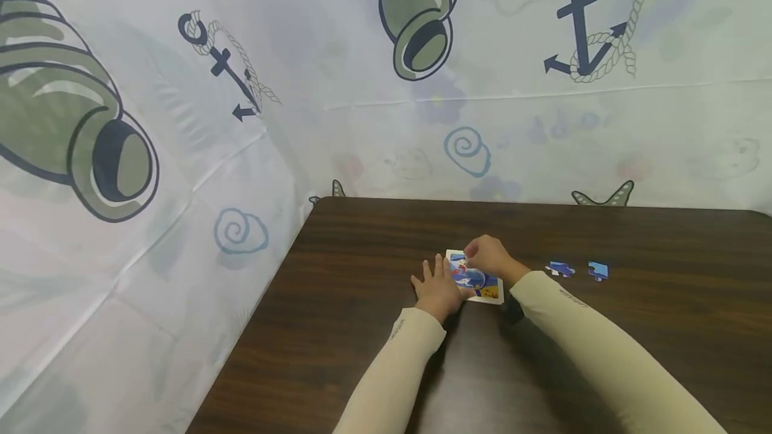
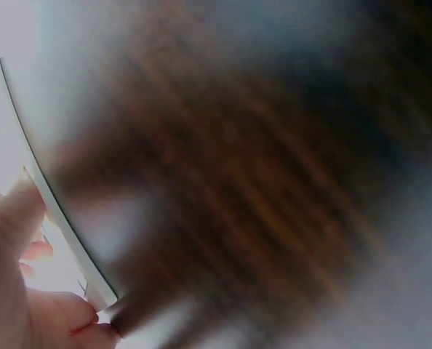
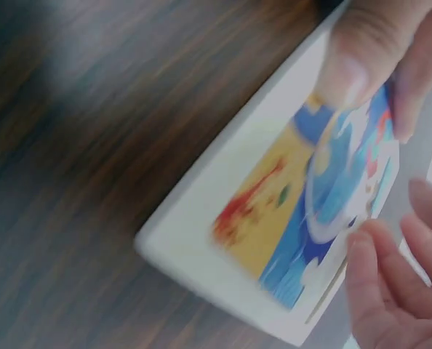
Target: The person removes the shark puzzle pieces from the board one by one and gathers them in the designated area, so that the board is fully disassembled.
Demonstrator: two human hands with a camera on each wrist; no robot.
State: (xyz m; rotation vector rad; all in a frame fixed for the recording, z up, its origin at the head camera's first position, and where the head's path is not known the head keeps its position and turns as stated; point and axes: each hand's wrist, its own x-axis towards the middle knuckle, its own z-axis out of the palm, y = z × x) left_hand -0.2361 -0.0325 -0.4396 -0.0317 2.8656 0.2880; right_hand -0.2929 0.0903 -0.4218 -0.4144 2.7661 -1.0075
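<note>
left hand [image 1: 439, 290]: fingers are spreading out along the left side of the jigsaw board [image 3: 180, 243], thumb lying across its near rim, seemingly steadying it. right hand [image 1: 491, 256]: fingers are curling in at the far edge; whether they are pinching a piece, one cannot tell.

handling: the work is looking like piece-fitting, and is calling for a still board, a light touch, tabs being lined up with notches before any pressing, and pressure going straight down, so that seated neighbours are not lifting.

board: one, rectangular, is lying flat on the dark wood-grain table [image 1: 362, 266], corners rounding off, white border framing a sea scene. picture [image 1: 470, 279]: is showing yellow sand and red growth at the near right corner, blue beyond, a pale curving outline. towards the far right, a wavy blue edge is meeting white, perhaps an unfilled place.

loose stock: first blue piece [image 1: 561, 269] is lying right of the board; second blue piece [image 1: 598, 270] is lying farther right, apart.
</note>
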